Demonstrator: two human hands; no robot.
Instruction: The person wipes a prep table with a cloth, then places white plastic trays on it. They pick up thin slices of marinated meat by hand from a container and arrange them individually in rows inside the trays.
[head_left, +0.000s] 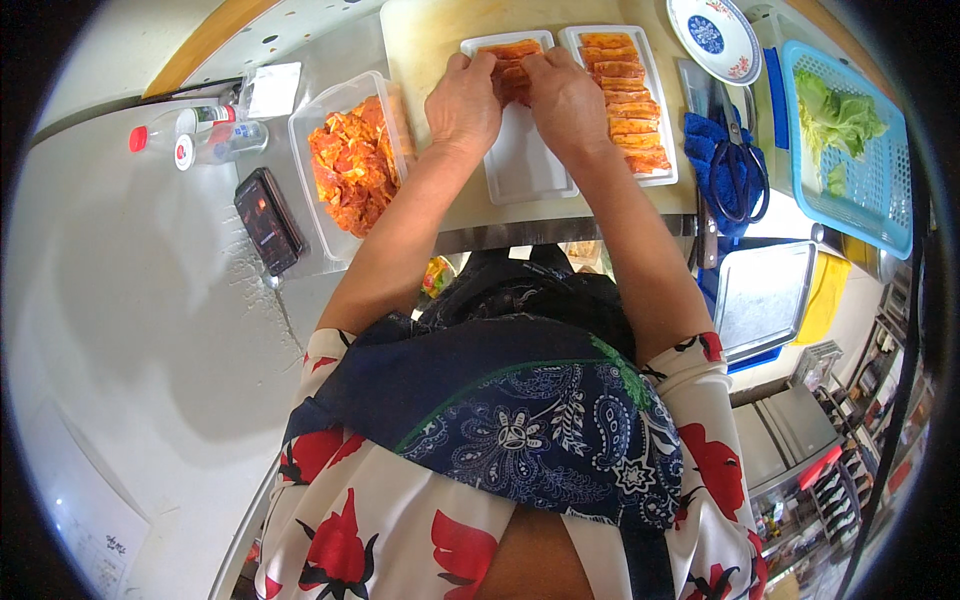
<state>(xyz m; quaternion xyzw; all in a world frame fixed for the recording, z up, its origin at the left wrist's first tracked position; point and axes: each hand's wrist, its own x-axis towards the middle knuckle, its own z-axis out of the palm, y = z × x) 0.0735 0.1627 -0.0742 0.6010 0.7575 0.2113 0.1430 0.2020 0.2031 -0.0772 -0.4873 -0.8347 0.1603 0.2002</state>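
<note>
At the far half of a white tray (527, 165), my left hand (466, 103) and my right hand (566, 101) pinch a strip of red-sauced raw meat (516, 77) from either side. Another such strip lies beyond my fingers at the tray's far end, while the near half is bare. My fingertips partly hide the meat. Close on the right is a second white tray (657, 179), lined with overlapping meat strips (630, 109). Both trays rest on a pale cutting board (424, 34). Left of my left hand, a clear plastic tub (301, 161) holds a heap of marinated meat (352, 165).
Right of the board are a patterned plate (731, 56), scissors (733, 139) on a blue cloth (697, 142), a knife handle (706, 240) and a blue basket (885, 214) with lettuce (836, 112). A phone (268, 221) and two plastic bottles (225, 142) lie left.
</note>
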